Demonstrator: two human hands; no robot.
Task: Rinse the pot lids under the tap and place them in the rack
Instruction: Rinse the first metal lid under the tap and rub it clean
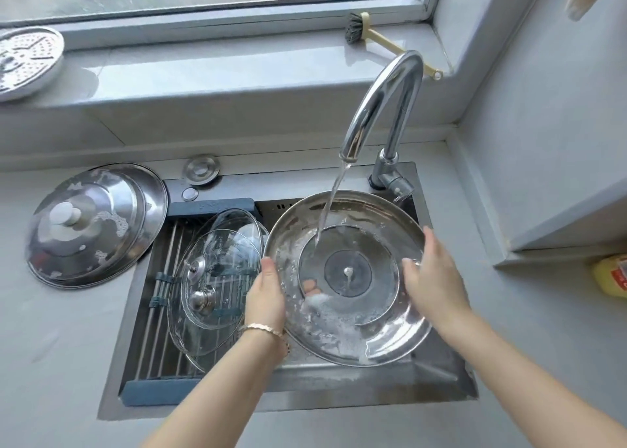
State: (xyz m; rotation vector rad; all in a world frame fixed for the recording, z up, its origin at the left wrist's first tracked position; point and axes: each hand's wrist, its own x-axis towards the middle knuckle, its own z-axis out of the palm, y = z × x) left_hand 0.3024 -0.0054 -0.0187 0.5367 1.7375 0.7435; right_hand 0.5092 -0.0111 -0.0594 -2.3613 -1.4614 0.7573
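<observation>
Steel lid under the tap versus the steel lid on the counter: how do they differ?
The held lid is tilted, underside toward the camera; the counter lid lies knob up. Tap water strikes the held lid; the counter lid gets none. Both are steel and sudsy.

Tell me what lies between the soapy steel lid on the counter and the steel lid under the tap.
Clear round glass lids resting on the steel-rod rack, in the head view.

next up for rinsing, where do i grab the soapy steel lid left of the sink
Pinch the white knob of the steel lid from above: it lies dome up, rim down on the counter, leaving the knob its only raised part.
</observation>
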